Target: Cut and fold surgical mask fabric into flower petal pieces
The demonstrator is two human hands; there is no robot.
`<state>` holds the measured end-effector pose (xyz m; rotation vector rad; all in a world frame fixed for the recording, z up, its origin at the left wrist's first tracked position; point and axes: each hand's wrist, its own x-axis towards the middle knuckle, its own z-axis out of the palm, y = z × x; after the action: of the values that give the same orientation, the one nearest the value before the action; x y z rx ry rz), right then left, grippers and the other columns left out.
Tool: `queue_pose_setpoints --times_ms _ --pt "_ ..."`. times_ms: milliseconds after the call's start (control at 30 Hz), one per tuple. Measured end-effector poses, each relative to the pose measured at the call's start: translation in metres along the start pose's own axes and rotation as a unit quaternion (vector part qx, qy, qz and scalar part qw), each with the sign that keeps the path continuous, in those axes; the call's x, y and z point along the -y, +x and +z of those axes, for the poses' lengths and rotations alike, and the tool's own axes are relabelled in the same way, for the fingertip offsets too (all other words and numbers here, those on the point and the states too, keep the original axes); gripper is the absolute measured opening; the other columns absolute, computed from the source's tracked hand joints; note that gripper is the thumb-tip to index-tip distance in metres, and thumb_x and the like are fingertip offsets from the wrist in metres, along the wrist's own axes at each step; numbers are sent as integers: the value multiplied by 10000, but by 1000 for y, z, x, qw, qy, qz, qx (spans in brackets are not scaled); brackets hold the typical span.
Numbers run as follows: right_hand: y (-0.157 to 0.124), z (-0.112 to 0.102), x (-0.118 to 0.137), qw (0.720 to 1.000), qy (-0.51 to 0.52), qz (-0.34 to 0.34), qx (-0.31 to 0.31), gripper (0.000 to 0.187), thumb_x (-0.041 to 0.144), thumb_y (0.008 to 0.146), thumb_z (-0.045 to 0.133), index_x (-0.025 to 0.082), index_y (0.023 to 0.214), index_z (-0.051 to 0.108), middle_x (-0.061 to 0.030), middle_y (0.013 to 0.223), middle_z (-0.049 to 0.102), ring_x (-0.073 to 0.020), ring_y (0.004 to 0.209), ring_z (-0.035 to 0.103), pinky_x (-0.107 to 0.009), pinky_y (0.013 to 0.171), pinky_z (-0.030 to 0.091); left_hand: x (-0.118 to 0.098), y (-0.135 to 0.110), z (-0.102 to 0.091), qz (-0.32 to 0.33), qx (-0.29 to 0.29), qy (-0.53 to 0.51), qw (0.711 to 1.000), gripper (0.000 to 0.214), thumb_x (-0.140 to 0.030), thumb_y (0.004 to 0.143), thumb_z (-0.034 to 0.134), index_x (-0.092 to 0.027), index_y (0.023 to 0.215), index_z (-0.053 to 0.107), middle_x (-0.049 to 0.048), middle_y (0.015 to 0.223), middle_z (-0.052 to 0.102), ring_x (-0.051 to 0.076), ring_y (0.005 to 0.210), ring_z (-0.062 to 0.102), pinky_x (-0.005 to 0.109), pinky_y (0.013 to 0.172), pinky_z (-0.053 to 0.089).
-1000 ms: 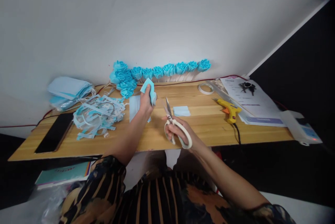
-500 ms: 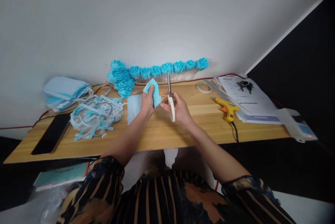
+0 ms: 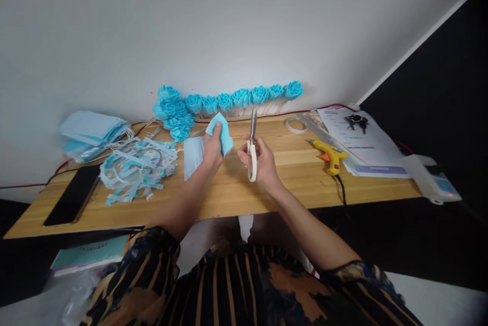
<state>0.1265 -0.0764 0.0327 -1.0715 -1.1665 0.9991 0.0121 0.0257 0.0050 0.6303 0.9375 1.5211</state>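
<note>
My left hand (image 3: 214, 148) pinches a folded piece of light-blue mask fabric (image 3: 225, 135), thumb on top. To its right, my right hand (image 3: 264, 160) grips white-handled scissors (image 3: 252, 155) by the loops, blades pointing to the wall and slightly parted. A gap separates the blades from the fabric. Beside my left hand, a flat pale-blue mask sheet (image 3: 193, 155) lies on the wooden table (image 3: 290, 183), partly covered by the hand. Behind both hands, a row of blue fabric flowers (image 3: 241, 97) lines the wall, and more flowers (image 3: 173, 112) are bunched at its left end.
Left of me lie cut mask scraps (image 3: 133, 168), a stack of face masks (image 3: 93, 130) and a black phone (image 3: 72, 196). At right are a tape roll (image 3: 296, 125), a yellow glue gun (image 3: 331, 155) with its cord, papers (image 3: 371, 150), keys (image 3: 357, 122) and a white power strip (image 3: 432, 181).
My right hand and the scissors have moved slightly right, away from the fabric, and the blades have parted a little. My left hand still holds the fabric.
</note>
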Motion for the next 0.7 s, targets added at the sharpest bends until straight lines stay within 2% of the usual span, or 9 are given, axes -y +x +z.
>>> queue_pose_setpoints --times_ms 133,267,500,700 --pt "-11 8 0 999 29 30 13 463 418 716 801 254 1086 577 29 790 649 -142 686 609 -291 669 498 -4 -3 1 47 -35 16 998 282 -407 815 762 -168 935 673 1 778 669 122 675 607 241 650 505" --pt "-13 11 -3 999 24 28 -5 472 458 740 788 251 1105 573 -7 862 701 -171 762 667 -315 720 522 -5 -3 1 68 -49 34 996 320 -436 790 785 -163 924 684 9 780 667 144 720 615 249 666 502" --pt "-14 11 -6 999 45 9 -25 481 482 779 757 253 1149 553 -20 903 723 -181 837 694 -315 737 545 5 4 -4 121 -31 65 990 271 -415 829 751 -185 964 700 34 936 717 159 871 650 252 785 513" --pt "-14 13 -6 999 45 4 -23 539 466 760 785 254 1210 577 -15 897 716 -179 839 693 -293 688 545 6 1 -5 169 -8 94 981 227 -386 841 743 -196 955 693 26 923 696 155 862 630 231 782 486"
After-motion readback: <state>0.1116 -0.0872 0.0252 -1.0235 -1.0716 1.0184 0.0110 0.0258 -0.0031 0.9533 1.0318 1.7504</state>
